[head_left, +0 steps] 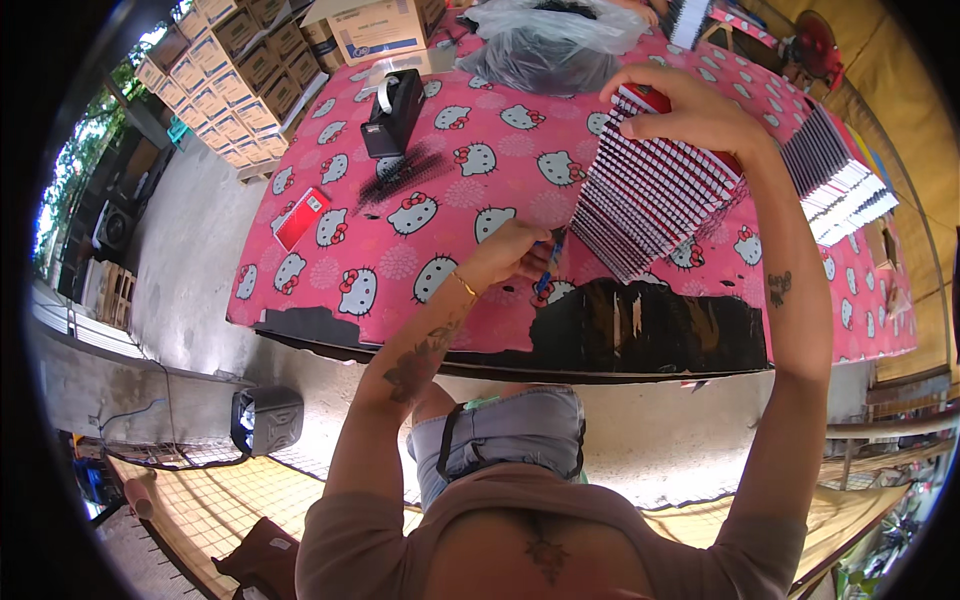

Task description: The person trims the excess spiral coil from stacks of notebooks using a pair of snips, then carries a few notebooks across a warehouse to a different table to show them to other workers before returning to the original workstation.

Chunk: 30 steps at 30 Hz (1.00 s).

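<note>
A fanned stack of spiral notebooks [655, 190] with red covers and dark bindings lies on the table in front of me. My right hand [685, 115] reaches over its far end, thumb and fingers curved around the red top notebook. Close to the stack's left edge, my left hand [512, 255] is closed around a slim blue tool [550, 265]. One end of the tool is dark and points toward the bindings; its exact kind is unclear. A small red notebook [302, 218] sits by itself at the left of the table.
On the pink patterned cloth [465, 192] stands a black tape dispenser [395, 115], with dark mesh-like material [405, 178] beside it. Another notebook stack [835, 175] is at right. Farther back are a plastic bag [545, 50] and cartons [235, 85]. Torn cloth bares the table's black front edge [650, 325].
</note>
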### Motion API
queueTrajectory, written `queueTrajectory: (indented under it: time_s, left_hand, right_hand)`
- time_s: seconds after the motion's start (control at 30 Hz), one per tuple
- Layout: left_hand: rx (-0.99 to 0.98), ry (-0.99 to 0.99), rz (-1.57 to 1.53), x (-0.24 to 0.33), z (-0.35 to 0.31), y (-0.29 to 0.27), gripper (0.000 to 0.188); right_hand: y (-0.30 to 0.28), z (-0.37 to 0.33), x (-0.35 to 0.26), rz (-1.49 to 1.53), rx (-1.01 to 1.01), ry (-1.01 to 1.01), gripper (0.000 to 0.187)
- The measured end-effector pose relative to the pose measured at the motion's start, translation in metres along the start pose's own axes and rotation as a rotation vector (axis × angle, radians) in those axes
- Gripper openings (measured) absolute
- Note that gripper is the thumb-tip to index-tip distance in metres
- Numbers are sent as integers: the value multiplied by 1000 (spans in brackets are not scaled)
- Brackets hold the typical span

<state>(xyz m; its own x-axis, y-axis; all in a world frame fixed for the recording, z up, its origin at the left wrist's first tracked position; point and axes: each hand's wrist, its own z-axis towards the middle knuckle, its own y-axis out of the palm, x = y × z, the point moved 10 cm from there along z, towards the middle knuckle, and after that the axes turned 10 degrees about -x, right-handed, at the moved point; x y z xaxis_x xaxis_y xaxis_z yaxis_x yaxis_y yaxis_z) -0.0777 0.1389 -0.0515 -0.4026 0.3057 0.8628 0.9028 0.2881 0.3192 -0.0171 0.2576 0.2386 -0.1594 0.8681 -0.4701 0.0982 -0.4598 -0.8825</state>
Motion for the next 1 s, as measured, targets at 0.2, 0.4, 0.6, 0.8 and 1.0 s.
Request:
queueTrajectory:
  time_s: [0.2, 0.4, 0.6, 0.8, 1.0]
  left_hand:
    - [-1, 1, 32, -3, 11, -7, 30]
    - [-2, -5, 5, -1, 4, -4, 30]
    - [1, -4, -28, -1, 0, -3, 31]
    - [-20, -15, -28, -1, 2, 0, 29]
    - [0, -12, -17, -2, 3, -1, 26]
  right_hand:
    - [0, 2, 4, -36, 24, -11, 35]
    - [-1, 0, 3, -16, 32, 3, 41]
    - [-1, -1, -1, -28, 33, 9, 41]
    - [0, 0, 5, -5, 23, 27, 41]
    - [-1, 0, 3, -21, 40, 0, 41]
